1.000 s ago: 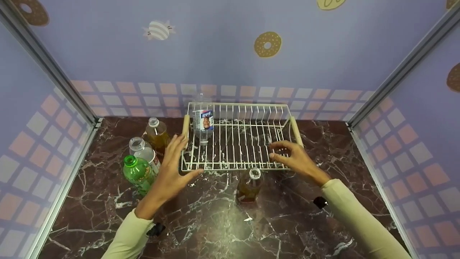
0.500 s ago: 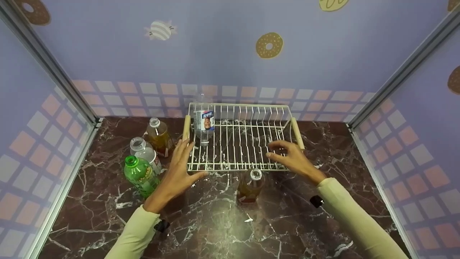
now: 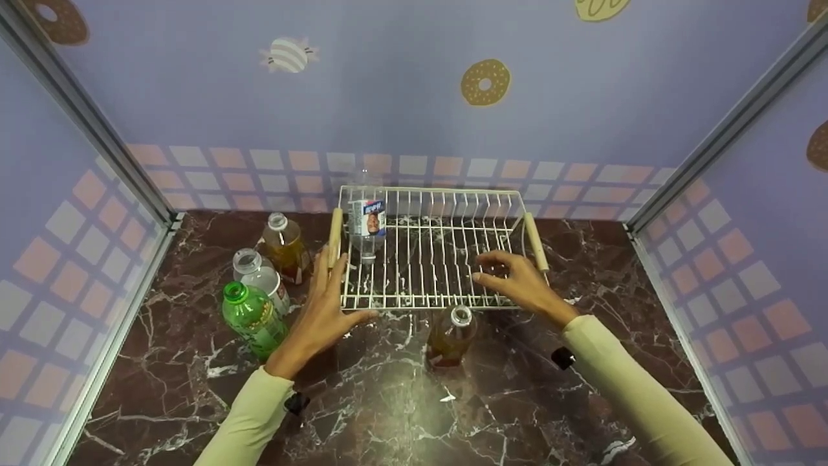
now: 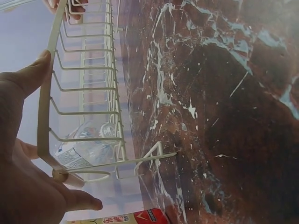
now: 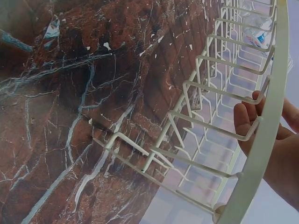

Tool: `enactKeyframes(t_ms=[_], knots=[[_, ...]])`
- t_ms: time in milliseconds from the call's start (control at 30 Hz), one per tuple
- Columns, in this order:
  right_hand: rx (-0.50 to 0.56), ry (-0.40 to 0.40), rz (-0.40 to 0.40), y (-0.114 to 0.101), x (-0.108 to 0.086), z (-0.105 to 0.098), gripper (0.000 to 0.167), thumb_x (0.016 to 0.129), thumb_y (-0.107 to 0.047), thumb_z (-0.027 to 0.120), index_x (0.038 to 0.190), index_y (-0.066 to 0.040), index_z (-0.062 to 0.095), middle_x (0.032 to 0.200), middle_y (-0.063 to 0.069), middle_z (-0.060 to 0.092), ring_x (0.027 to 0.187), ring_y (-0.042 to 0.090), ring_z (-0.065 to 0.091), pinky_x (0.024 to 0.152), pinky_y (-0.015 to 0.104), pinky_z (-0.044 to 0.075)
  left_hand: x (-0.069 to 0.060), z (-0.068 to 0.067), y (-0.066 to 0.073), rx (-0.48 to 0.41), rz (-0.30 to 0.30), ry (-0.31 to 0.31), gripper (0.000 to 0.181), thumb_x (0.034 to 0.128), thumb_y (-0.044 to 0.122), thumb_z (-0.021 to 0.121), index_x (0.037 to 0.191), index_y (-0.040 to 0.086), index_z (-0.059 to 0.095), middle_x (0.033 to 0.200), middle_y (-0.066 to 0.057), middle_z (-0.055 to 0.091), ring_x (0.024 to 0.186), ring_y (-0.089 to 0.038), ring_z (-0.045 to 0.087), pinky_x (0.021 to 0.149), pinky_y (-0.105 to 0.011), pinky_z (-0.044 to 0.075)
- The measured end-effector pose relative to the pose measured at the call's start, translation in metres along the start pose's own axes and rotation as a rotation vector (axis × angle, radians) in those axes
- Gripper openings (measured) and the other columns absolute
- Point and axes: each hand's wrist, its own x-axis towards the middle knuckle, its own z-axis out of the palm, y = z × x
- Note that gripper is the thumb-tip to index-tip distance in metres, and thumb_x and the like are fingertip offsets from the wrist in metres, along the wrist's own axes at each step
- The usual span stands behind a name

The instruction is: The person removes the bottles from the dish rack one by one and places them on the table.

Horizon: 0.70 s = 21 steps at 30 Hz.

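My left hand (image 3: 320,320) is at the front left corner of a cream wire dish rack (image 3: 414,299). Its fingers lie straight along the left wooden handle (image 3: 335,236), and the thumb (image 4: 35,72) touches the front rim. Over the rack's front right part is my right hand (image 3: 524,285), fingers loosely bent, thumb and forefinger apart; its fingertips (image 5: 241,116) show through the wires. An upside-down clear plastic bottle (image 3: 367,223) with a picture label leans in the rack's left end. In front of the rack stands an uncapped bottle (image 3: 449,340) of amber liquid.
Left of the rack stand a green bottle (image 3: 252,317), a clear bottle (image 3: 262,275) and another amber bottle (image 3: 284,249), all uncapped. A tiled purple wall (image 3: 414,97) closes off the back, with side walls left and right. Brown marbled surface (image 3: 388,401) lies in front.
My left hand has slid right along the rack's corner, and the rack's front left corner has shifted slightly right. My right hand has moved a little left. The bottles stand where they were.
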Motion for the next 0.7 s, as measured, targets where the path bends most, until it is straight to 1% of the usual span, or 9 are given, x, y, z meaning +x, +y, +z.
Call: enactKeyframes(t_ms=[100, 200, 333, 400, 533, 700], knots=[[-0.005, -0.005, 0.003, -0.001, 0.002, 0.001, 0.050, 0.101, -0.025, 0.081, 0.139, 0.005, 0.068, 0.140, 0.025, 0.071, 0.128, 0.044, 0.068, 0.112, 0.062, 0.055, 0.002, 0.000, -0.003, -0.028, -0.038, -0.004, 0.133, 0.0822, 0.041, 0.098, 0.177, 0.006, 0.011, 0.182, -0.018, -0.019, 0.167, -0.050, -0.005, 0.128, -0.076, 0.014], [-0.009, -0.005, 0.014, -0.003, 0.003, 0.001, 0.051, 0.101, -0.026, 0.081, 0.140, 0.004, 0.069, 0.141, 0.023, 0.071, 0.129, 0.043, 0.068, 0.113, 0.062, 0.054, 0.003, 0.001, -0.005, -0.071, -0.058, -0.005, 0.138, 0.0804, 0.041, 0.100, 0.178, 0.009, 0.006, 0.182, -0.018, -0.018, 0.167, -0.051, -0.001, 0.129, -0.076, 0.016], [-0.008, 0.007, 0.022, -0.005, 0.005, 0.002, 0.050, 0.100, -0.027, 0.082, 0.139, 0.001, 0.070, 0.142, 0.021, 0.071, 0.131, 0.041, 0.066, 0.115, 0.062, 0.053, 0.006, 0.002, -0.007, -0.143, -0.045, 0.027, 0.141, 0.0781, 0.035, 0.102, 0.178, 0.012, 0.005, 0.183, -0.021, -0.012, 0.167, -0.052, 0.004, 0.129, -0.076, 0.017], [-0.012, 0.013, 0.020, -0.006, 0.006, 0.002, 0.050, 0.100, -0.028, 0.082, 0.140, 0.001, 0.070, 0.142, 0.020, 0.071, 0.132, 0.040, 0.066, 0.116, 0.061, 0.052, 0.007, 0.003, -0.009, -0.170, -0.036, 0.048, 0.141, 0.0775, 0.032, 0.103, 0.177, 0.010, 0.007, 0.183, -0.025, -0.007, 0.166, -0.053, 0.008, 0.128, -0.077, 0.017], [-0.005, 0.017, 0.022, -0.010, 0.010, 0.002, 0.052, 0.101, -0.029, 0.081, 0.141, 0.002, 0.069, 0.141, 0.019, 0.072, 0.131, 0.039, 0.067, 0.115, 0.058, 0.053, 0.007, 0.004, -0.012, -0.196, -0.043, 0.068, 0.139, 0.0787, 0.031, 0.102, 0.176, 0.003, 0.007, 0.181, -0.030, 0.000, 0.165, -0.055, 0.012, 0.129, -0.077, 0.016], [0.017, 0.014, 0.037, -0.017, 0.015, 0.000, 0.051, 0.101, -0.031, 0.081, 0.141, -0.001, 0.069, 0.139, 0.017, 0.073, 0.125, 0.037, 0.069, 0.111, 0.055, 0.057, 0.005, 0.006, -0.016, -0.256, -0.035, 0.094, 0.141, 0.0778, 0.033, 0.103, 0.176, 0.005, 0.006, 0.182, -0.027, 0.004, 0.166, -0.050, 0.014, 0.130, -0.075, 0.016]])
